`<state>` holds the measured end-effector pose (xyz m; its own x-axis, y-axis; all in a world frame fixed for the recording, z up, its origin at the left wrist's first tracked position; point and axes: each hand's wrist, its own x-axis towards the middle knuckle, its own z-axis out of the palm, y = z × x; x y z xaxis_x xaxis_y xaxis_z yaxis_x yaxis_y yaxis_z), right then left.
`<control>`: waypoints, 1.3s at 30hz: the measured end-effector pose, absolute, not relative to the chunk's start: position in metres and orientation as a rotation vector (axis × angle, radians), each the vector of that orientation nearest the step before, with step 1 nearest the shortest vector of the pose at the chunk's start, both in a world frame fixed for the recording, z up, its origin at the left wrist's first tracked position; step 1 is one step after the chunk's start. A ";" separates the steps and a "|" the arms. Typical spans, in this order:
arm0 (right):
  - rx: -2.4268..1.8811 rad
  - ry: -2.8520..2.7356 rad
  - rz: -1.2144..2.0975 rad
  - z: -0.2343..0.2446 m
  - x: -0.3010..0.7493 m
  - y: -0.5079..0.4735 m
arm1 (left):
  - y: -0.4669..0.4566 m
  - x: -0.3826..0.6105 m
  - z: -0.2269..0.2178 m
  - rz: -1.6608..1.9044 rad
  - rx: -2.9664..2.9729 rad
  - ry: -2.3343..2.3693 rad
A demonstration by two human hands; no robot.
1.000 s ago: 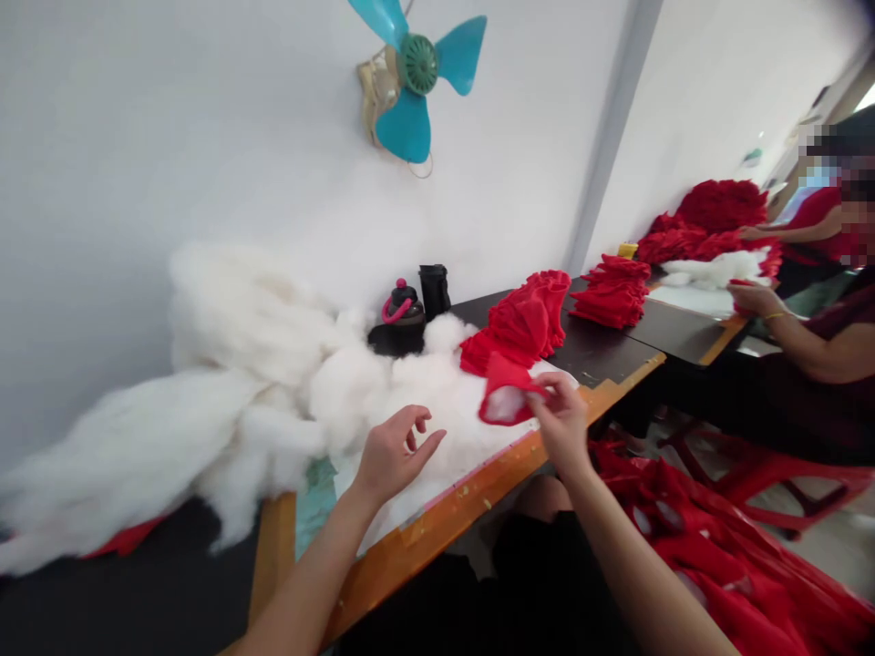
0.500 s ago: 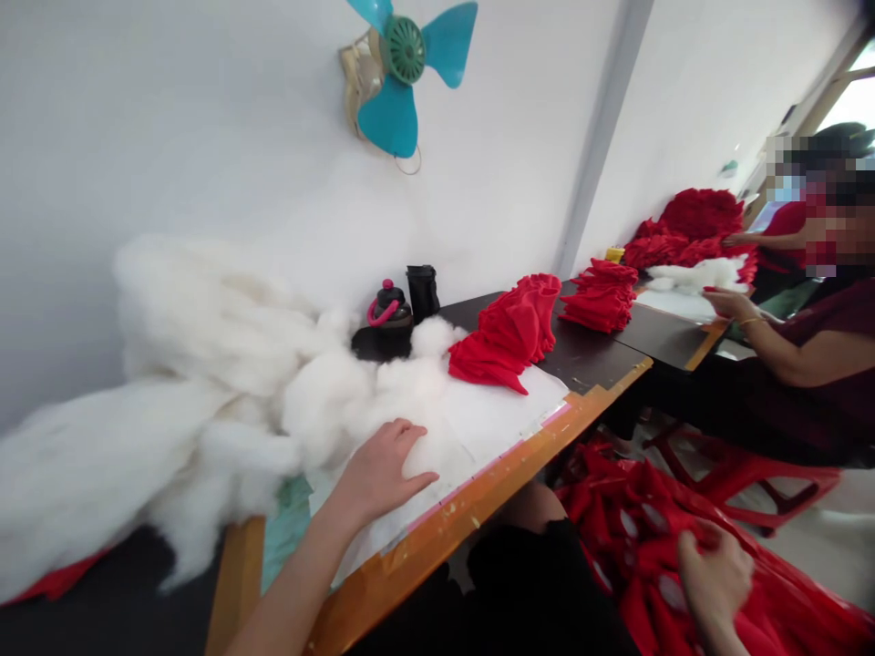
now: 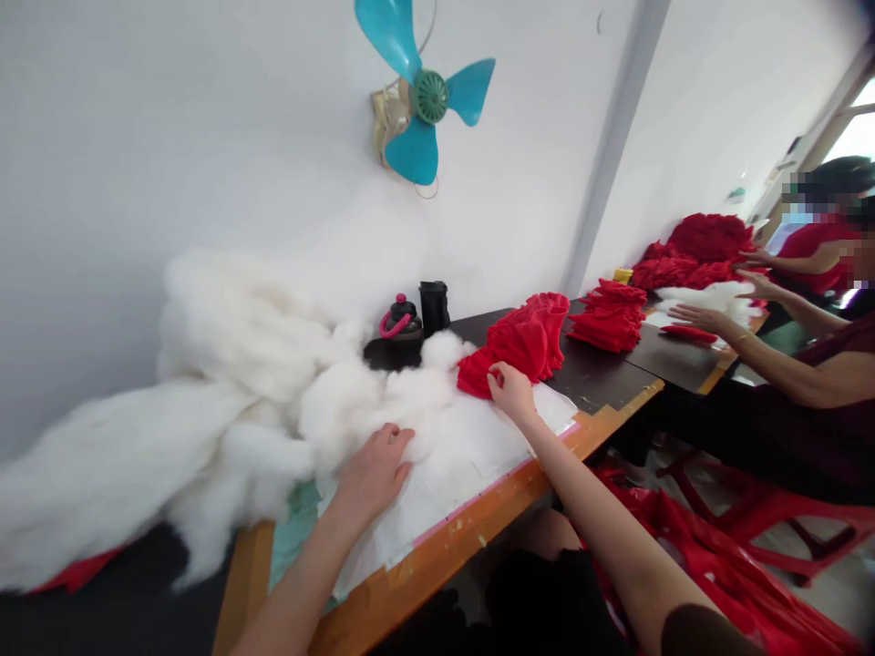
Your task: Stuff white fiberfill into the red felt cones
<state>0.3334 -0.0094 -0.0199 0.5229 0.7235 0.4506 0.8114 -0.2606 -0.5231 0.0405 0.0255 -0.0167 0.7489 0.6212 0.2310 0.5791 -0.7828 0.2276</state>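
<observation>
My left hand (image 3: pixel 377 466) rests on loose white fibre stuffing (image 3: pixel 437 415) at the near part of the table, its fingers curled into the fluff and the thumb bent toward them. My right hand (image 3: pixel 512 392) reaches across to a leaning stack of red fabric pieces (image 3: pixel 530 335). Its fingers are pinched together at the stack's near end, on the edge of a red piece; the fingertips are partly hidden. Under the stuffing lies a white sheet (image 3: pixel 471 472). A large heap of the same stuffing (image 3: pixel 239 337) rises to the left.
A bottle with a pink handle (image 3: pixel 402 321) and a black holder (image 3: pixel 434 308) stand by the wall. Another red stack (image 3: pixel 608 314) sits farther right. Two people work there, one with hands above stuffing. A red bag (image 3: pixel 711 556) and red stool (image 3: pixel 799 519) are below; a fan (image 3: pixel 430 96) hangs above.
My right hand has moved from the red bag below up to the red stack on the table. My left hand's fingers have drawn closer together in the stuffing. The view has shifted slightly.
</observation>
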 end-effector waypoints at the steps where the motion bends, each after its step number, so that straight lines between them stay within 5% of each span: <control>1: -2.062 -1.232 -0.150 -0.015 0.331 0.004 | 0.025 0.041 -0.018 0.452 2.811 0.963; 8: -2.305 -1.022 -0.005 -0.001 0.332 0.046 | 0.026 0.040 -0.023 0.453 2.731 0.967; 18: -2.152 -0.945 -0.002 -0.010 0.335 0.048 | 0.035 0.035 -0.003 1.511 1.965 1.125; 24: -1.580 -0.939 -0.185 0.020 0.315 0.043 | 0.035 0.034 -0.001 1.415 1.632 1.090; 30: -0.904 -1.093 0.157 0.040 0.248 0.056 | 0.036 0.040 -0.009 1.305 1.510 0.852; 39: -1.051 -1.286 0.454 -0.008 0.174 0.046 | 0.028 0.043 -0.019 1.262 2.021 1.099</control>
<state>0.1741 0.0459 -0.0076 0.2784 0.7851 0.5533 0.2633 0.4916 -0.8300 0.0433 0.0285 -0.0187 0.2399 0.8411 0.4847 0.3650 -0.5408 0.7578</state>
